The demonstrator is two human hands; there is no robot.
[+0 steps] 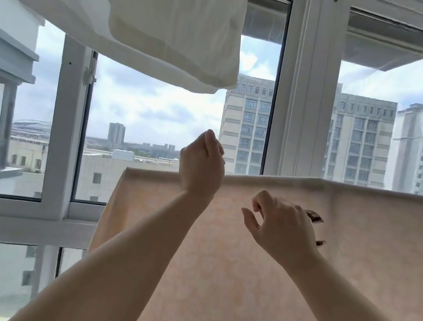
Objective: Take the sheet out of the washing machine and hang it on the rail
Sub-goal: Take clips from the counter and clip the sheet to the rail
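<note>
Forearms: both reach up from the bottom edge, nearest the lens, toward the fold of the sheet.
White bedding (172, 22): hangs overhead at upper left, apart from both hands; a raised arm could brush it.
Left hand (202, 164): at the top fold, fingers curled over it and out of sight, so whether its grip actually holds cloth I cannot tell.
Sheet (282, 284): peach, draped over a rail hidden beneath its fold, hanging flat before the window (154, 111).
Right hand (284, 228): just beside the cloth below the fold, fingers loosely bent, pinching nothing visible; a dark patterned bit shows past its fingertips, unclear what.
Risk: uneven overhang could let wet weight drag the sheet off; a one-sided tug would skew the left corner (127, 171) or bunch the fold.
</note>
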